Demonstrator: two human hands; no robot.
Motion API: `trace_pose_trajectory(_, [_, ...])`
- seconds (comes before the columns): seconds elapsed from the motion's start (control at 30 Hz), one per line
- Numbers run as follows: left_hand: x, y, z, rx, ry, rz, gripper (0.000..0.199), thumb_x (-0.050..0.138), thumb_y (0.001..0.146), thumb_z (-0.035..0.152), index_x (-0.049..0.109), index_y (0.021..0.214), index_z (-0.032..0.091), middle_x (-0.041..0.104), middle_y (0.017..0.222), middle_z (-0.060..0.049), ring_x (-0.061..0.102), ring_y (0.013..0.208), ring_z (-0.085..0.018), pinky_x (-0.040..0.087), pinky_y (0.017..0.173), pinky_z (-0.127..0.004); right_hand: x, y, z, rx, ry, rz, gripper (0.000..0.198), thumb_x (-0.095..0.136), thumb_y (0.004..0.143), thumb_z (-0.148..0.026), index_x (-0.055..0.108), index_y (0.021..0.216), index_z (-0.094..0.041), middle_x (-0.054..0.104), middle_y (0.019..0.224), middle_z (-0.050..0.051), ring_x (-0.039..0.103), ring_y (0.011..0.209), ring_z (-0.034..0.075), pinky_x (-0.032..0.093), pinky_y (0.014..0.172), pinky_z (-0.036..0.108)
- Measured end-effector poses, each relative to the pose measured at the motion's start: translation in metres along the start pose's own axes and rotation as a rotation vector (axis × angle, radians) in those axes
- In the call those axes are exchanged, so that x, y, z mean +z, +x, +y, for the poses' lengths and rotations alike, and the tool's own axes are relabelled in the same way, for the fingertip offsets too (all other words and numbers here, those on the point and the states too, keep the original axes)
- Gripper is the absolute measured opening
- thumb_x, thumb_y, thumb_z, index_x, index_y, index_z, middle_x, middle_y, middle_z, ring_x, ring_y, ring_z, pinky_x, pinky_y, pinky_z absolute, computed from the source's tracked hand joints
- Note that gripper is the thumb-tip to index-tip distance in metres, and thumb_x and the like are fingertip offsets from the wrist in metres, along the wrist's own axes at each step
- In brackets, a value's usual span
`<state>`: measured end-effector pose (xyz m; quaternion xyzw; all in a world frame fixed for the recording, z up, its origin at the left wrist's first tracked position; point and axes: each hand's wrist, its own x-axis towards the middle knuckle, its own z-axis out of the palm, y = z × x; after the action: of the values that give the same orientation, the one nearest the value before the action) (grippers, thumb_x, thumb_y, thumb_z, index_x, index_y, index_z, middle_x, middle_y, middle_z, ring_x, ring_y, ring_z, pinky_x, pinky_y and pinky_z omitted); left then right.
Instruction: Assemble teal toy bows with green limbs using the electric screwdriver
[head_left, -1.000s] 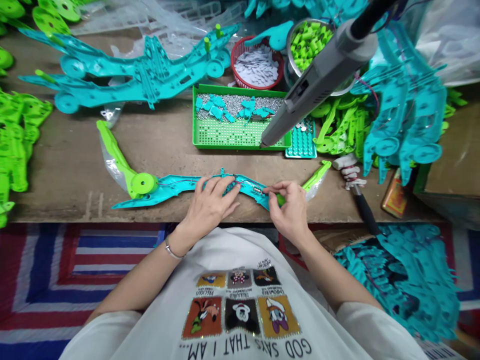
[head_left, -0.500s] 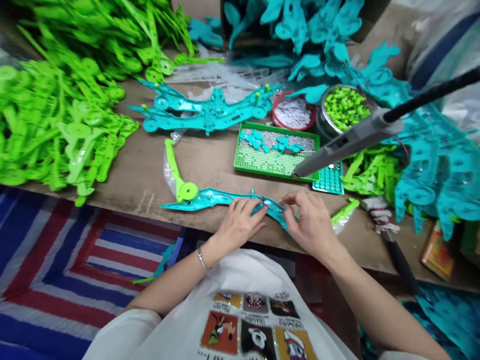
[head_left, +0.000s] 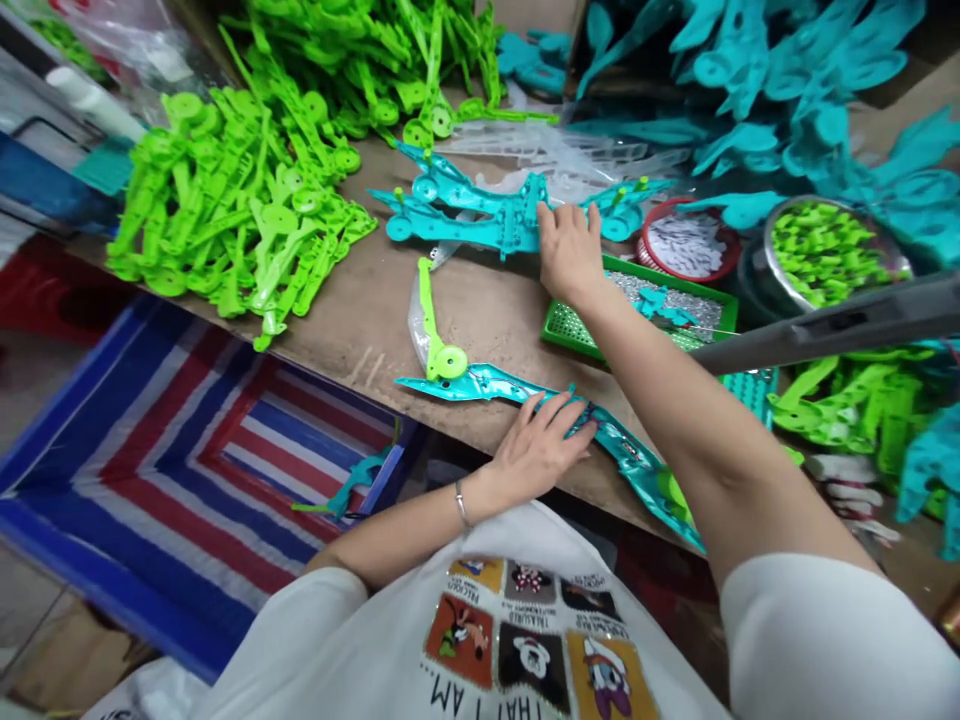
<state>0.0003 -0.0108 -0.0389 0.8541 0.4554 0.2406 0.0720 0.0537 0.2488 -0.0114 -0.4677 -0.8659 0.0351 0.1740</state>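
Note:
My left hand lies over the middle of a long turquoise bow-shaped plastic shell at the table's front edge, its fingers curled over the part and holding it. Thin wires run in this shell. A lime-green limb piece with a round disc sits at its left end; another green piece is at the right end, partly behind my forearm. My right hand reaches to the back, fingers bent down on the middle of similar turquoise shells lying there. Its fingertips are partly hidden.
Green limb pieces are heaped at the left. Behind my right arm are a green tray of small metal and turquoise parts, a red basket of white pieces and a metal bowl of green bits. A grey tool slants in from the right.
My right hand has left the front shell and moved up to the turquoise shells at the back. My left hand stays on the front shell. The view has swung left.

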Motion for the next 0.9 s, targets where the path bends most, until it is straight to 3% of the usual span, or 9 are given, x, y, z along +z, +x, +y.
trace_pose_trajectory(0.07, [0.001, -0.001, 0.002, -0.029, 0.013, -0.003, 0.034, 0.056, 0.099, 0.032, 0.062, 0.13, 0.02, 0.058, 0.14, -0.014, 0.047, 0.137, -0.028, 0.038, 0.114, -0.05, -0.005, 0.008, -0.001, -0.005, -0.062, -0.009, 0.045, 0.024, 0.095, -0.012, 0.052, 0.131, -0.015, 0.058, 0.123, 0.018, 0.048, 0.127, 0.033, 0.023, 0.116, 0.065])
trace_pose_trajectory(0.17, [0.002, -0.003, 0.002, -0.043, 0.006, 0.039, 0.034, 0.056, 0.1, 0.034, 0.063, 0.13, 0.021, 0.059, 0.139, -0.011, 0.048, 0.137, -0.028, 0.039, 0.114, -0.048, -0.032, 0.009, -0.021, -0.003, -0.115, 0.018, 0.045, 0.019, 0.098, -0.016, 0.056, 0.121, -0.024, 0.058, 0.12, 0.016, 0.048, 0.121, 0.032, 0.034, 0.11, 0.058])
trace_pose_trajectory(0.3, [0.003, -0.005, -0.002, -0.025, -0.033, 0.065, 0.037, 0.058, 0.098, 0.038, 0.062, 0.131, 0.022, 0.057, 0.142, -0.013, 0.047, 0.138, -0.031, 0.04, 0.114, -0.051, -0.094, -0.002, -0.078, 0.036, -0.088, 0.038, 0.039, 0.025, 0.099, -0.019, 0.058, 0.12, -0.025, 0.061, 0.123, 0.015, 0.052, 0.121, 0.033, 0.045, 0.101, 0.05])
trace_pose_trajectory(0.37, [0.003, -0.004, -0.004, -0.029, -0.043, 0.054, 0.038, 0.06, 0.097, 0.038, 0.062, 0.131, 0.023, 0.053, 0.146, -0.015, 0.045, 0.14, -0.034, 0.041, 0.113, -0.054, -0.127, -0.01, -0.108, 0.061, -0.103, -0.011, 0.047, 0.02, 0.099, -0.013, 0.054, 0.131, -0.014, 0.057, 0.137, 0.017, 0.053, 0.127, 0.034, 0.045, 0.102, 0.049])
trace_pose_trajectory(0.47, [0.002, -0.002, -0.003, -0.044, -0.035, 0.021, 0.037, 0.062, 0.096, 0.034, 0.062, 0.131, 0.025, 0.05, 0.149, -0.016, 0.044, 0.142, -0.035, 0.041, 0.112, -0.056, -0.166, -0.027, -0.134, 0.022, -0.056, -0.008, 0.045, 0.033, 0.098, -0.024, 0.049, 0.139, -0.016, 0.059, 0.133, 0.007, 0.06, 0.122, 0.031, 0.046, 0.102, 0.044])
trace_pose_trajectory(0.63, [0.001, -0.001, 0.001, -0.059, 0.017, 0.007, 0.035, 0.063, 0.095, 0.033, 0.064, 0.129, 0.025, 0.051, 0.148, -0.017, 0.046, 0.14, -0.035, 0.04, 0.111, -0.054, -0.2, -0.074, -0.115, -0.057, 0.098, 0.076, 0.04, 0.05, 0.085, -0.025, 0.057, 0.122, -0.014, 0.062, 0.117, 0.005, 0.059, 0.116, 0.023, 0.046, 0.099, 0.035])
trace_pose_trajectory(0.77, [0.006, -0.003, -0.002, -0.023, 0.031, 0.073, 0.032, 0.057, 0.099, 0.034, 0.065, 0.129, 0.025, 0.053, 0.145, -0.017, 0.047, 0.138, -0.035, 0.04, 0.11, -0.053, -0.201, -0.125, -0.079, -0.011, 0.333, -0.15, 0.042, 0.063, 0.08, -0.025, 0.054, 0.12, -0.02, 0.064, 0.102, 0.001, 0.058, 0.088, 0.017, 0.05, 0.082, 0.029])
trace_pose_trajectory(0.9, [0.012, -0.006, -0.005, -0.028, 0.011, 0.065, 0.033, 0.054, 0.1, 0.037, 0.066, 0.129, 0.026, 0.057, 0.139, -0.017, 0.05, 0.134, -0.036, 0.041, 0.107, -0.054, -0.185, -0.173, -0.045, 0.134, 0.455, -0.302, 0.046, 0.065, 0.083, -0.031, 0.055, 0.127, -0.02, 0.067, 0.101, 0.002, 0.06, 0.086, 0.018, 0.05, 0.079, 0.032])
